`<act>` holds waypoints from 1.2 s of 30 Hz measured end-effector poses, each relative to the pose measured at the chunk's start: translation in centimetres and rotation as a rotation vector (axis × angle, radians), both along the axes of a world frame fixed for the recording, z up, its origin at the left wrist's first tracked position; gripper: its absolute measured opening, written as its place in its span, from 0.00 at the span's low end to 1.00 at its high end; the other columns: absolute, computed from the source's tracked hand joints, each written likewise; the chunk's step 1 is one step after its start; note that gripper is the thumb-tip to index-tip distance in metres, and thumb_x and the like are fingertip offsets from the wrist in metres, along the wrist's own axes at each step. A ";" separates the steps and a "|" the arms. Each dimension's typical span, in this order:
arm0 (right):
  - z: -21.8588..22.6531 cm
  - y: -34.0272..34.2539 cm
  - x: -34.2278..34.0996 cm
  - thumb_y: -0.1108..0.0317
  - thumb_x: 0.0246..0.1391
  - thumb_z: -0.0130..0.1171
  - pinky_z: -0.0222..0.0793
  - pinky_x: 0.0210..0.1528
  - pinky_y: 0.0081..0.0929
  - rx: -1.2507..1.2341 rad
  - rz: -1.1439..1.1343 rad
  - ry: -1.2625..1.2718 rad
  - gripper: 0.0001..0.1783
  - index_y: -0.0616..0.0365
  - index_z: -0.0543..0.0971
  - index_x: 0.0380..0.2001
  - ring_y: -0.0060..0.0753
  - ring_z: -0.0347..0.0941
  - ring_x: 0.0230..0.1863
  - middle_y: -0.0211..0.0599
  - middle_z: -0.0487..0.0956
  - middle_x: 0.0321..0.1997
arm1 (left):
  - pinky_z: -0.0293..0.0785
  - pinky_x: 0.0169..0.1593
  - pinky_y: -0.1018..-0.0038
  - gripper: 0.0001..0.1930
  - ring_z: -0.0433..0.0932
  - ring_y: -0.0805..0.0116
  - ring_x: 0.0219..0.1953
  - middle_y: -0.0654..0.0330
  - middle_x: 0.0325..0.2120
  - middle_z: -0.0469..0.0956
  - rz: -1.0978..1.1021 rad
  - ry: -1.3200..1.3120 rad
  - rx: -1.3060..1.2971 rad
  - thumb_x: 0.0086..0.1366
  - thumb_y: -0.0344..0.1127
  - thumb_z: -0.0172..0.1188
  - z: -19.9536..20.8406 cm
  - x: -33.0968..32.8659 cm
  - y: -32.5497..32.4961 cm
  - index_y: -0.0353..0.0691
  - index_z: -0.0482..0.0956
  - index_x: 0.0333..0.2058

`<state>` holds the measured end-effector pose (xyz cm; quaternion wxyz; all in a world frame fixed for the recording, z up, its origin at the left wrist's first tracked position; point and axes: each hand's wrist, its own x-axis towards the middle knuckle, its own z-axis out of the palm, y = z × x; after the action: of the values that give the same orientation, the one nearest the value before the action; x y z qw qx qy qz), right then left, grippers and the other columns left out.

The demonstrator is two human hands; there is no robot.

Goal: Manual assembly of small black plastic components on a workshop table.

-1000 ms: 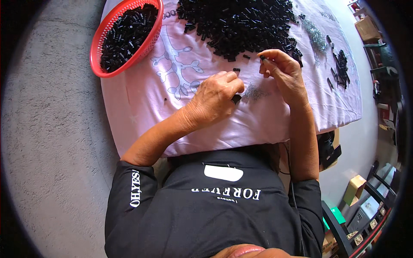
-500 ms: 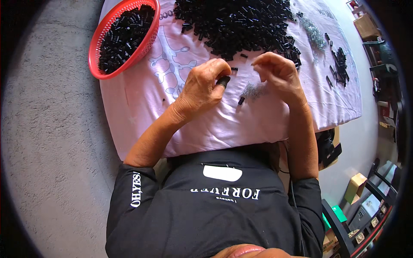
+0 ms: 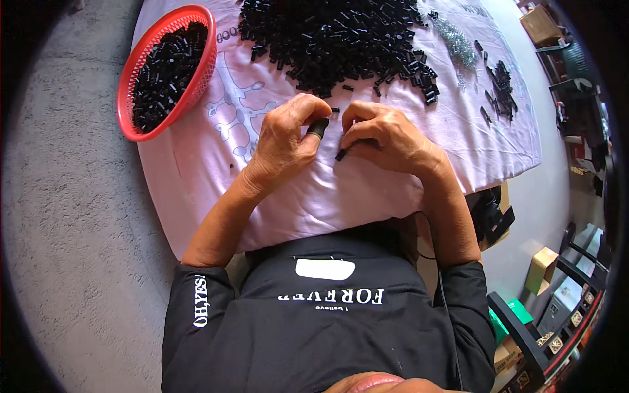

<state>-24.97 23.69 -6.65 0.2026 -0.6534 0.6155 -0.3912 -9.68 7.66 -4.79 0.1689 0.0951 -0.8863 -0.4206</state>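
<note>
My left hand [image 3: 283, 141] is closed in a pinch, with a black cover [image 3: 318, 127] on its thumb. A small black cylindrical piece [image 3: 335, 111] sticks out at its fingertips. Close by on the right is my right hand [image 3: 391, 139], its fingers curled together; whatever they hold is too small to make out. Something dark shows under its fingers. Another small black piece [image 3: 341, 155] lies on the pink cloth [image 3: 308, 213] just beneath this hand. A large heap of black pieces [image 3: 334, 42] spreads over the cloth beyond both hands.
At the far left stands a red plastic basket [image 3: 122, 108] full of black pieces. Tiny silvery parts [image 3: 457, 44] lie right of the heap, with longer black pieces [image 3: 501, 92] beside them. Right of the table are a chair [image 3: 517, 334] and a cardboard box [image 3: 541, 270].
My right hand has moved left and closer to my left hand, now covering the small silvery cluster on the cloth. The whole view has shifted slightly. My left hand keeps its pinch.
</note>
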 end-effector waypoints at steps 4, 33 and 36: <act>0.1 0.0 0.0 0.75 0.39 0.68 0.73 0.44 0.34 0.029 0.013 -0.038 0.09 0.56 0.83 0.29 0.41 0.77 0.41 0.35 0.77 0.40 | 0.77 0.40 0.75 0.12 0.81 0.69 0.34 0.57 0.31 0.79 0.008 0.017 0.008 0.54 0.15 0.59 0.0 -0.2 0.1 0.33 0.77 0.37; -0.4 -0.2 -0.1 0.76 0.60 0.58 0.71 0.32 0.15 0.068 -0.195 -0.875 0.04 0.61 0.76 0.39 0.16 0.75 0.30 0.34 0.82 0.33 | 0.77 0.40 0.77 0.12 0.80 0.71 0.34 0.58 0.30 0.80 -0.013 0.256 0.305 0.53 0.14 0.59 -0.9 -0.2 0.7 0.34 0.80 0.35; -0.4 -0.1 -0.3 0.76 0.61 0.58 0.72 0.33 0.16 0.084 -0.167 -0.924 0.04 0.62 0.77 0.39 0.17 0.75 0.30 0.33 0.82 0.33 | 0.77 0.39 0.76 0.11 0.80 0.71 0.34 0.58 0.30 0.80 -0.013 0.263 0.277 0.54 0.14 0.59 -0.9 -0.2 0.8 0.34 0.80 0.35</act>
<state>-25.22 23.54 -7.06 0.4496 -0.3502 0.5265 -0.6309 -9.92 8.42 -5.71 0.2656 0.0558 -0.7909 -0.5485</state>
